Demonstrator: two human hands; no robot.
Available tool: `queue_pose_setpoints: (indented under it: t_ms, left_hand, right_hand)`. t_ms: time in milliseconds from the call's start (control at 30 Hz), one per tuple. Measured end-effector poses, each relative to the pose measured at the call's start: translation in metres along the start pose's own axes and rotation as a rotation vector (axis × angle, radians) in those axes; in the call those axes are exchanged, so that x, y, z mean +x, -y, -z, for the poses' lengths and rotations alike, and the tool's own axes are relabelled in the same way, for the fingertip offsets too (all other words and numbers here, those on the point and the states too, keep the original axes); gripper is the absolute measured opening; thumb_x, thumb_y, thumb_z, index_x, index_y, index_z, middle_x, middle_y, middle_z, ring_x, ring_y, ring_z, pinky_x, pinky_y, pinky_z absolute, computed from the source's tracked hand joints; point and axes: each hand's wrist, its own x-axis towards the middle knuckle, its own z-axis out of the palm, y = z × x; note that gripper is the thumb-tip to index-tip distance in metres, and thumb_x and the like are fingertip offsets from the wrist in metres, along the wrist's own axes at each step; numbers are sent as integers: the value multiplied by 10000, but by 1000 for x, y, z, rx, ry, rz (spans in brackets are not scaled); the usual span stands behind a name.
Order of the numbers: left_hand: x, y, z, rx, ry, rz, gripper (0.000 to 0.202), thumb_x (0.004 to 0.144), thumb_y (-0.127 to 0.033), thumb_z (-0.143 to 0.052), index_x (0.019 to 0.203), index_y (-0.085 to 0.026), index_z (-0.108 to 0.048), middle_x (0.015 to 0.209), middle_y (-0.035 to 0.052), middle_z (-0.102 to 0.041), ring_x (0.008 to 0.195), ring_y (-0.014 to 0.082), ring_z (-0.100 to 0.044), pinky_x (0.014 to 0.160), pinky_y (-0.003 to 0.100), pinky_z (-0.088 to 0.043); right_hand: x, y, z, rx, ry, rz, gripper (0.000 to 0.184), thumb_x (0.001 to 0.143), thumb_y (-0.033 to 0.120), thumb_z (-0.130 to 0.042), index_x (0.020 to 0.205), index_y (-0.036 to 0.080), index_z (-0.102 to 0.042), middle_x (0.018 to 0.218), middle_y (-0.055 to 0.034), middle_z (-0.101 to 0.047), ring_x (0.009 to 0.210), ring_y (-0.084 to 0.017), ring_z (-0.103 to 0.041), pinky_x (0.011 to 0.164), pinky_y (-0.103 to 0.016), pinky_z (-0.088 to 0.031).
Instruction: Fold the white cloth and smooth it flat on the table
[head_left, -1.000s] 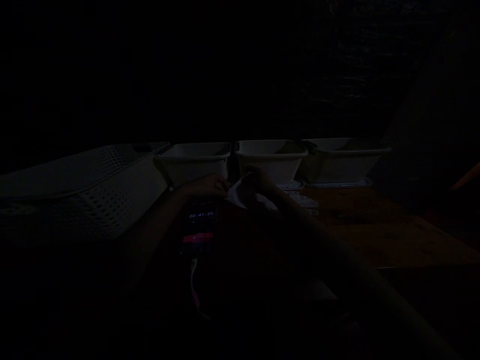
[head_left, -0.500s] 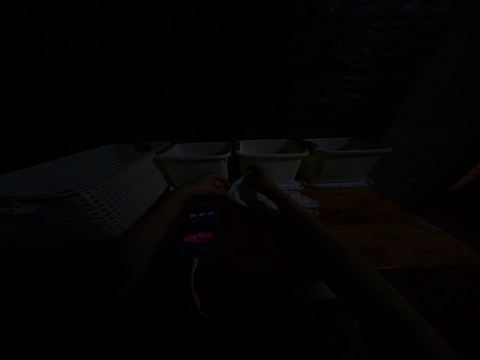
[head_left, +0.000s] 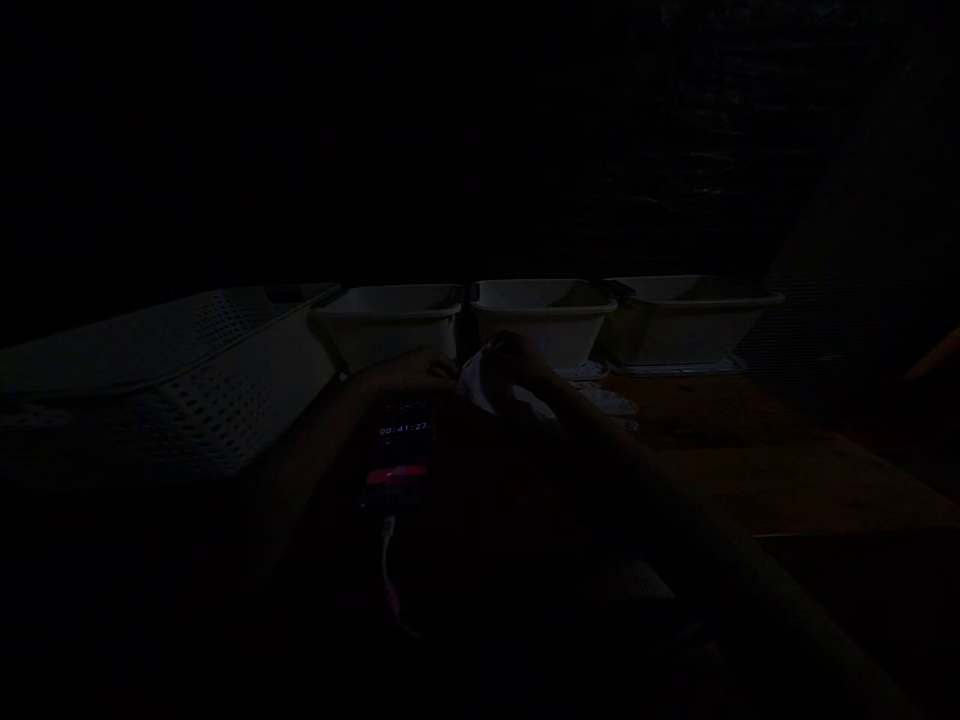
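Note:
The view is very dark. My left hand [head_left: 421,370] is closed at the left edge of a pale, thin, cloth-like piece [head_left: 478,384]; its fingertips are too dim to make out fully. On the other side, my right hand [head_left: 519,358] is pinched on the upper edge of the same piece. Whether it is cloth or plastic film cannot be told. More whitish sheet-like pieces [head_left: 611,400] lie flat on the table just right of my right wrist. Below my left hand lies a phone [head_left: 397,455] with a lit timer.
Pale plastic tubs stand in a row behind my hands: a left one [head_left: 397,325], a middle one [head_left: 555,330] and a right one [head_left: 690,330]. A large perforated basket [head_left: 225,400] fills the left. The wooden table [head_left: 750,460] extends right. A cable [head_left: 387,560] runs from the phone.
Both hands stay almost in place. The pale piece between them has shifted slightly, and the phone's timer has advanced by one second.

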Motion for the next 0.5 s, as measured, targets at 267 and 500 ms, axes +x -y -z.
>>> queue_pose_setpoints:
  t_ms: [267,500]
  left_hand:
    - [9,1,-9,-44,-210,-46,303,732,-409,-591,857,-142,-664,864,74,-663,737,162,-577,635,251,-422]
    - [12,7,-9,-53,-205,-67,293,709,-396,-615,843,-139,-657,842,70,-660,728,154,-587,641,257,-423]
  right_hand:
    - [-3,8,-3,49,81,157,326,777,408,-509,864,99,-569,821,-77,-604,705,-102,-542,616,-208,-398]
    - [-6,15,-2,4,100,116,357,765,422,-528,847,82,-594,810,-87,-611,675,-87,-526,600,-194,-382]
